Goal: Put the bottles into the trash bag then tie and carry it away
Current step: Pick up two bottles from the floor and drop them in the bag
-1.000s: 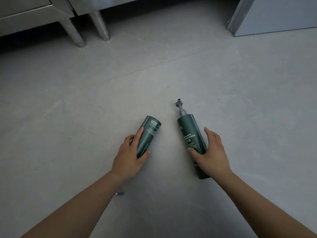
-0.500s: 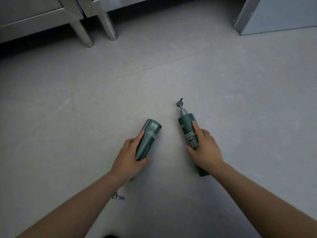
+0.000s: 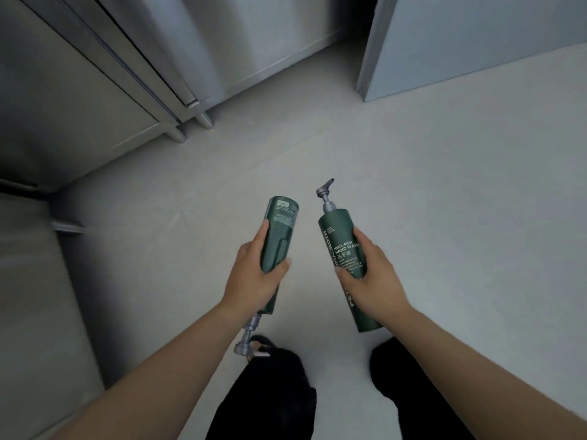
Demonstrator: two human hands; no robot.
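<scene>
This looks like a commercial kitchen or back-of-house service room. Brushed stainless-steel cabinets on short metal legs line the far-left side, standing on a plain pale grey concrete floor, with a grey-blue panel at the far-right corner.

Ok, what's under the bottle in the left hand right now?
Below the left-hand bottle, held off the ground by the left hand, is bare grey floor. Its pump hangs over a dark trouser leg. The palm covers part of the bottle's middle.
</scene>
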